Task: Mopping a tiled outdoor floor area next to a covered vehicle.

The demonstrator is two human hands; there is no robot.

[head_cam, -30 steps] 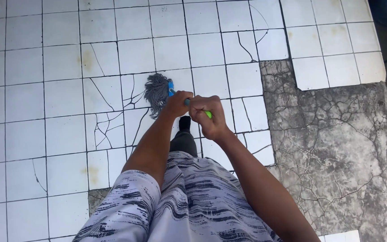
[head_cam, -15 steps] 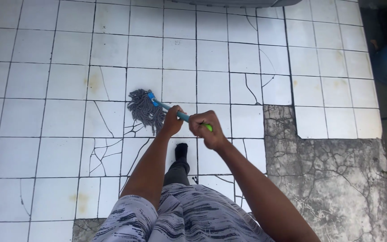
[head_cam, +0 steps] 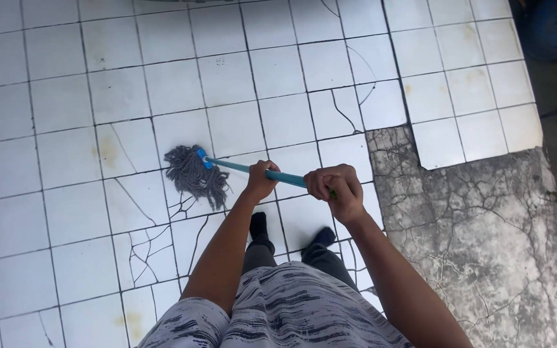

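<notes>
- Head view: I see a mop [head_cam: 227, 169] held out ahead of the body, low over a white tiled floor [head_cam: 53, 96].
- Its head [head_cam: 193, 176] is a bundle of grey, stringy strands, splayed and limp, lying on the tiles; the strands trail toward me and slightly right.
- A small bright blue clamp [head_cam: 202, 158] joins the strands to the handle.
- The handle [head_cam: 278, 174] is a thin teal-blue pole running from the clamp rightward and a little downward; a touch of green shows at its near end by the right fist.
- My left hand [head_cam: 262, 180] is closed around the pole at about its middle, fingers wrapped over the top.
- My right hand [head_cam: 333, 187] is clenched in a fist around the near end of the pole, just beside the left hand, with a short stretch of pole showing between them.
- The mop head lies well inside the tiled area, away from its edges, on tiles crossed by dark cracks.
- To the right, the tiling ends in a ragged edge against a patch of rough, cracked grey concrete [head_cam: 485, 245].
- Below the hands I see two dark feet [head_cam: 259, 225] on the tiles, and a grey-and-white patterned garment [head_cam: 291, 316] at the bottom edge.
</notes>
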